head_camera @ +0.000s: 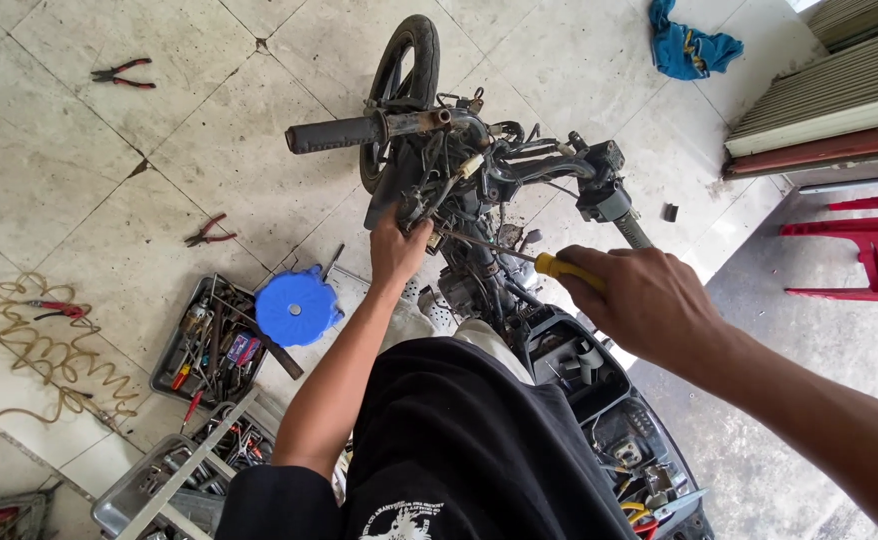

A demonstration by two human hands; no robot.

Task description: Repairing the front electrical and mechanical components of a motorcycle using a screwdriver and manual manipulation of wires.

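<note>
Two bare hands work over a stripped motorcycle point(479, 190) seen from above, person in black shirt seated astride it. Right hand point(649, 300) is closed around the yellow handle of a screwdriver point(519, 255), shaft angled up-left toward the wiring below the handlebar point(439, 125). Left hand point(397, 250) is pressed against the exposed headstock area, fingers curled on a part there; exactly what it grips cannot be told. Open frame cavity point(579, 365) sits just below the right hand. Left of the bike, a blue round stool point(297, 308) stands beside a tray of tools point(209, 345), a second metal tray point(149, 490) nearer the viewer. Coiled hose point(49, 350) lies on the tiles at far left. Further out: two pliers point(209, 232) point(122, 73), front wheel point(404, 75), blue cloth point(694, 45), red plastic chair point(874, 245) at right.
</note>
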